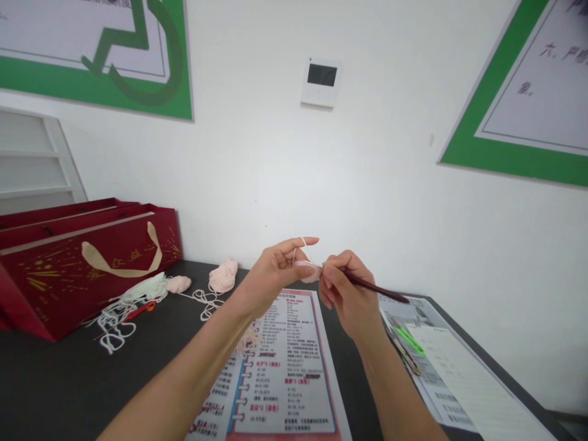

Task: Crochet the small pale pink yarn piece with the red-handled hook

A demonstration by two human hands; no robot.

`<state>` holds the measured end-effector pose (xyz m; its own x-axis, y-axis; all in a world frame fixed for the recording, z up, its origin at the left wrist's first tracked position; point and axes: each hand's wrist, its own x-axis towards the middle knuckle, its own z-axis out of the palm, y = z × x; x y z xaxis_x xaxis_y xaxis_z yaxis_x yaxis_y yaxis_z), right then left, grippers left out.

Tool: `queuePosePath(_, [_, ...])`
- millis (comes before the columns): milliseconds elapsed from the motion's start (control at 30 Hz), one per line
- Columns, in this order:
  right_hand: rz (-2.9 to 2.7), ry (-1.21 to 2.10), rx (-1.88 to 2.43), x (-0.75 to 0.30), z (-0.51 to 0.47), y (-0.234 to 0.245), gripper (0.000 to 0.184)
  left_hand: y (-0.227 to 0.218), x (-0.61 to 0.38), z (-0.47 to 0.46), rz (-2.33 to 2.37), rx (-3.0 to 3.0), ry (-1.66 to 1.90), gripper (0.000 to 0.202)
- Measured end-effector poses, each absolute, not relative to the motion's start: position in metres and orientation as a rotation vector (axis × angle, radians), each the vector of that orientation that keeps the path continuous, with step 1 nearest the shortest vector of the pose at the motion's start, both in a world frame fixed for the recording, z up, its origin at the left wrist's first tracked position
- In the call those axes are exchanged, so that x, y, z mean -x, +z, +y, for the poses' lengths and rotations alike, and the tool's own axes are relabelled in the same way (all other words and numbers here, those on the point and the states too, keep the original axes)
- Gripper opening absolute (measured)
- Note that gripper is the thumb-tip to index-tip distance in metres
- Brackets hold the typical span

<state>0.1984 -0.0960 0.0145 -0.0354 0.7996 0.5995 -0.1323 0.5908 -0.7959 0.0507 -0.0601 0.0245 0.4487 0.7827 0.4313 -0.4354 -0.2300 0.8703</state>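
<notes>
My left hand (281, 264) pinches a small pale pink crochet piece (310, 272). Its index finger is stretched out, with white yarn (304, 242) looped over it. In my right hand (345, 283) is a crochet hook with a dark red handle (374, 288), held like a pen. The hook's thin metal shaft points left and meets the crochet piece. Both hands are raised above a printed pattern sheet (294, 361) on the dark table, close together in the middle of the view.
Pale pink yarn balls (223, 275) and tangled white yarn (117, 324) lie left, beside a red gift bag (92, 263). An orange-red tool (143, 309) is among the strands. On the right, papers (452, 367) carry a green-handled tool (410, 340). A white wall (275, 165) rises behind.
</notes>
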Motion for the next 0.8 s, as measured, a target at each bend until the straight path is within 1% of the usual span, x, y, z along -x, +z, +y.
queuePosePath(100, [-1.6,0.074,0.841,-0.192,-0.097,0.004,0.01,0.021,-0.058,-0.061,0.335,-1.287,1.211,0.042])
queuePosePath(167, [-1.643,-0.419,0.82,-0.191,-0.094,-0.003,0.012,0.021,-0.059,-0.062,0.311,-1.216,1.175,0.041])
queuePosePath(200, [-1.635,-0.579,0.749,-0.192,-0.092,-0.005,0.016,0.021,-0.059,-0.062,0.294,-1.18,1.142,0.041])
queuePosePath(233, [-1.64,-0.643,0.679,-0.193,-0.09,-0.007,0.02,0.022,-0.058,-0.062,0.278,-1.146,1.105,0.042])
queuePosePath(267, [-1.653,-0.614,0.627,-0.194,-0.089,-0.008,0.021,0.023,-0.056,-0.061,0.266,-1.115,1.07,0.043])
queuePosePath(300, [-1.672,-0.489,0.607,-0.197,-0.087,-0.007,0.02,0.024,-0.054,-0.06,0.259,-1.087,1.041,0.044])
queuePosePath(400, [-1.66,0.101,0.6,-0.206,-0.087,-0.003,0.011,0.026,-0.048,-0.056,0.255,-1.04,0.99,0.046])
queuePosePath(467, [-1.618,0.37,0.582,-0.213,-0.09,0.002,0.009,0.028,-0.045,-0.054,0.26,-1.035,0.985,0.047])
queuePosePath(533, [-1.623,0.47,0.565,-0.218,-0.093,0.006,0.008,0.03,-0.042,-0.053,0.26,-1.036,0.992,0.047])
queuePosePath(700, [-1.656,0.522,0.595,-0.226,-0.098,0.013,0.011,0.031,-0.037,-0.051,0.256,-1.074,0.938,0.045])
queuePosePath(800, [-1.671,0.556,0.607,-0.229,-0.101,0.015,0.009,0.029,-0.035,-0.049,0.253,-1.106,0.898,0.043])
